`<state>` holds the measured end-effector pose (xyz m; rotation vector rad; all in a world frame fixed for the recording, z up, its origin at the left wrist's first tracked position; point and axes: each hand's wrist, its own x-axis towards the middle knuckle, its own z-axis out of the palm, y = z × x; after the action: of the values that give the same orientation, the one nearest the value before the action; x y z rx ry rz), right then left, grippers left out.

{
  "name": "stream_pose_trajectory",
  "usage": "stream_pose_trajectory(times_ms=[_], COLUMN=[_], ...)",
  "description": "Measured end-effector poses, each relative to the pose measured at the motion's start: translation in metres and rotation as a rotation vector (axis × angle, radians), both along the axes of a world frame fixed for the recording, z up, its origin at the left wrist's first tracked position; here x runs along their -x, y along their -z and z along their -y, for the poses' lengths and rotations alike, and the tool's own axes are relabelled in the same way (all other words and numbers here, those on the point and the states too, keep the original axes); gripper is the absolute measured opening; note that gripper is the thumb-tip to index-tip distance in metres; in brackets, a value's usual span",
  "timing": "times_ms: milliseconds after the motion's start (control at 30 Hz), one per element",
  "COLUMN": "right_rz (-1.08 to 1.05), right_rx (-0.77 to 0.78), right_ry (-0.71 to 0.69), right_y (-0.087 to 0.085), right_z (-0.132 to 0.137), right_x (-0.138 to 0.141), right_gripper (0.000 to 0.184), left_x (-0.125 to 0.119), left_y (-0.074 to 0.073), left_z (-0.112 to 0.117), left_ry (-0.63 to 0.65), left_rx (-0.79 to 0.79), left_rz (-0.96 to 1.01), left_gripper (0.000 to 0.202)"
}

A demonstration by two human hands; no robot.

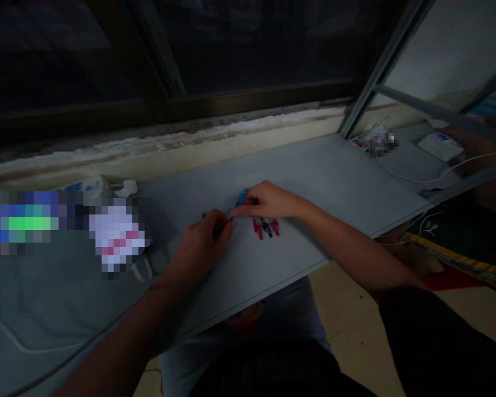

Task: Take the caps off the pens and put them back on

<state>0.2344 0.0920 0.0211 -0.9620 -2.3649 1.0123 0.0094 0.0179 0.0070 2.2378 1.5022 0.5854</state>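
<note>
My right hand (264, 199) is closed in a pinch over the table, its fingers around a slim blue piece (242, 197) whose kind I cannot make out. Close by on its left, my left hand (206, 237) is also closed, thumb against fingers. Its fingertips come near the lower end of the blue piece; whatever sits between them is too dark and small to name. Below my right hand, several small red and black pieces (267, 227) with shiny parts lie side by side on the grey table (281, 248). My right hand partly covers them.
On the left are a blurred-out white packet (118, 237), a power strip (86, 187) and a white cable (25, 348). A metal frame post (367, 94) rises at the right, with a white box (440, 144) behind it. A window ledge (231, 132) bounds the back.
</note>
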Motion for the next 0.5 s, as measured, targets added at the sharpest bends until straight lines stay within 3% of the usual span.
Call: stream_pose_trajectory(times_ms=[100,200,367,500], right_rz=[-0.205,-0.302,-0.351,-0.342], right_rx=[0.237,0.377,0.399,0.377], right_ry=[-0.102,-0.090,-0.031,-0.168], right_y=[0.000,0.002,0.001,-0.004], right_z=[0.008,0.013,0.009,0.006], right_x=[0.005,0.009,0.008,0.000], right_gripper=[0.054,0.060,0.065,0.060], left_x=[-0.004,-0.006,-0.007,-0.013], left_y=[0.003,0.004,0.000,0.000], left_z=[0.005,0.008,0.006,0.008], left_ry=[0.146,0.162,0.117,0.135], left_rx=[0.020,-0.025,0.028,0.207], left_rz=[0.146,0.206,0.182,0.269], left_gripper=[0.023,0.022,0.029,0.045])
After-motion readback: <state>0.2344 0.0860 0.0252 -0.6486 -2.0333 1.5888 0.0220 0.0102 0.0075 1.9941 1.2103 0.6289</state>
